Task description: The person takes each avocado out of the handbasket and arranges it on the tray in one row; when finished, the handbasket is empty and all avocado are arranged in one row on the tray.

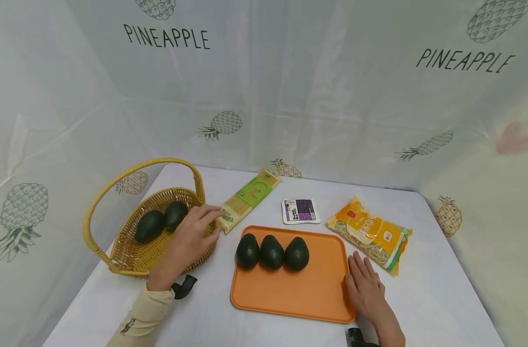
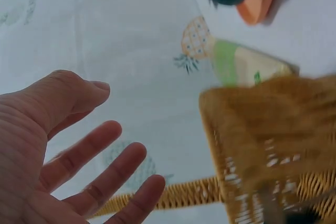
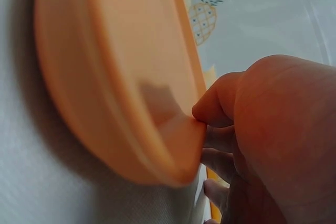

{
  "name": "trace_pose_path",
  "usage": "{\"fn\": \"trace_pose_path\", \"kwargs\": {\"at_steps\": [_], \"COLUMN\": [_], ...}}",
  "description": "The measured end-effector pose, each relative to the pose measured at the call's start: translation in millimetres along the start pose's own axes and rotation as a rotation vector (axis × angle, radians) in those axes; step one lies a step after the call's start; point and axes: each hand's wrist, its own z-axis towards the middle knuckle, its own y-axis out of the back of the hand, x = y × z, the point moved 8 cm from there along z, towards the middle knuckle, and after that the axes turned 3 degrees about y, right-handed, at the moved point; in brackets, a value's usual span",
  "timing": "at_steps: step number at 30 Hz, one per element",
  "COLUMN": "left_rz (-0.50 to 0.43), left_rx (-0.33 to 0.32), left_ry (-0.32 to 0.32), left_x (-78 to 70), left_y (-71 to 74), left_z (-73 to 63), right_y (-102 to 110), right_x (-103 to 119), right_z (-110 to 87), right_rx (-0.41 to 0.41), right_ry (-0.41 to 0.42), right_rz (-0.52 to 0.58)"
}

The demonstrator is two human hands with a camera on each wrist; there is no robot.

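My left hand is over the right side of a yellow wicker basket, fingers spread and holding nothing. Two dark green avocados lie inside the basket; in the left wrist view the hand appears with thumb and fingers apart. Three more avocados stand in a row along the back left of an orange tray. At the tray's right edge rests my right hand, fingers fairly straight. Up close, the right wrist view has its thumb touching the tray rim, the other fingers outside it.
A pack of noodles with a green label lies behind the basket and tray. Behind the tray is a small white and purple packet. A yellow bag of pasta lies just beyond my right hand. Pineapple-printed sheeting hangs behind the white table.
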Motion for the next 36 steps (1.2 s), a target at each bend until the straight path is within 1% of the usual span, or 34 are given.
{"fn": "trace_pose_path", "kwargs": {"at_steps": [5, 8, 13, 17, 19, 22, 26, 28, 31, 36], "left_rz": [0.02, 0.03, 0.031, 0.014, 0.026, 0.044, 0.042, 0.033, 0.036, 0.062], "left_rx": [-0.026, -0.045, -0.036, -0.026, -0.013, 0.01, 0.007, -0.003, -0.014, -0.006], "left_ry": [0.05, 0.064, 0.11, 0.149, 0.169, 0.215, 0.265, 0.269, 0.256, 0.241], "left_x": [13.7, 21.3, 34.0, 46.3, 52.3, 60.2, 66.9, 68.6, 70.5, 76.5], "left_y": [12.0, 18.8, 25.3, 26.3, 26.2, 27.9, 35.9, 40.4, 46.3, 52.1], "left_z": [-0.4, -1.4, -5.0, -7.4, -8.2, -10.6, -13.8, -14.0, -12.9, -10.2], "right_y": [1.9, 1.3, 0.9, 1.9, 1.3, -0.7, -2.0, -1.7, -1.2, -1.4], "right_x": [1.7, 1.5, -0.4, -0.1, 0.3, 0.1, -0.7, -0.7, -1.0, -1.5], "right_z": [-0.3, 0.1, 0.2, -0.4, -0.3, 0.6, 1.4, 1.3, 1.3, 1.2], "right_rx": [-0.024, -0.013, -0.003, -0.019, -0.02, -0.007, 0.009, 0.011, 0.011, 0.009], "right_ry": [0.014, 0.006, 0.001, 0.014, 0.012, 0.0, -0.011, -0.01, -0.009, -0.01], "right_rz": [-0.013, -0.021, -0.028, -0.022, -0.013, -0.004, -0.012, -0.015, -0.014, -0.016]}}
